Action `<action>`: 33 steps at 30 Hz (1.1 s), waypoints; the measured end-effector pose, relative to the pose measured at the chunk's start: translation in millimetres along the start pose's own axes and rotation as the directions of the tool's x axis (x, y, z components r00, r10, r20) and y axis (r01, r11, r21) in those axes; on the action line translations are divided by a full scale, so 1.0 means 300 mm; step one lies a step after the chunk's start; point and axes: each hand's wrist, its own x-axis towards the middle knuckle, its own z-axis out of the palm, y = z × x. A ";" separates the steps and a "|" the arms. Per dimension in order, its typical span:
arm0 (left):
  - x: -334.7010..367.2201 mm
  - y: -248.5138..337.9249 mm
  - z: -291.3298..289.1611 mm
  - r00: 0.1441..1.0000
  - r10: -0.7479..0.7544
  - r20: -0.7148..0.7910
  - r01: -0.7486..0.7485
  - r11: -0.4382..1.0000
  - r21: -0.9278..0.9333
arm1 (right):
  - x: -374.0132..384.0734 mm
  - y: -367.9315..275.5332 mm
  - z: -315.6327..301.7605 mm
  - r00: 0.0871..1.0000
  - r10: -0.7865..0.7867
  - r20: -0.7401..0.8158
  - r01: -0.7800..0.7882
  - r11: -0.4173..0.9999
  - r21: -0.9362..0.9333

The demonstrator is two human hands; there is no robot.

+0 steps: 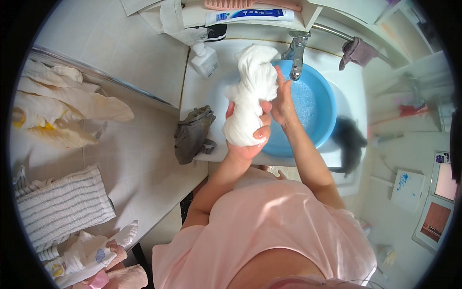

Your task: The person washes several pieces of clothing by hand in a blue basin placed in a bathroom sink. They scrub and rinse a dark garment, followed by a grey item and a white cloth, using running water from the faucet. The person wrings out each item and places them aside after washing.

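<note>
A bunched, twisted white cloth [254, 79] stands up from my left hand [246, 148], whose fingers wrap round its lower part. My right hand [284, 105] is beside the cloth's right side, fingers stretched out and thumb apart, not wrapped round anything. Whether its fingertips touch the cloth I cannot tell. Under both hands a round blue basin [329, 108] sits in the white sink [219, 54], with bubbly water [304, 98] showing inside. A chrome faucet [296, 54] reaches over the basin just past my right fingertips.
Dark grey cloths lie on the sink's left edge [192, 135] and right side [349, 142]. A white bottle [205, 60] stands at back left. The shelf holds a toothpaste tube [252, 16] and pink comb [228, 4]. A purplish cloth [357, 52] hangs right; a striped towel [67, 207] hangs left.
</note>
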 end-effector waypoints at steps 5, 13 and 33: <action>-0.045 -0.036 -0.071 0.997 -0.040 -0.067 0.036 0.998 -0.052 | 0.046 -0.001 0.056 0.884 0.061 0.463 -0.256 0.891 0.374; -0.025 -0.019 0.032 0.961 0.096 -0.260 0.081 0.800 0.594 | 0.111 -0.201 0.185 0.858 0.365 0.361 -0.179 0.872 -0.456; 0.169 -0.147 -0.259 0.949 0.195 -0.246 0.314 -0.589 0.744 | -0.110 -0.359 0.003 0.885 -0.186 0.428 0.390 -0.208 -0.897</action>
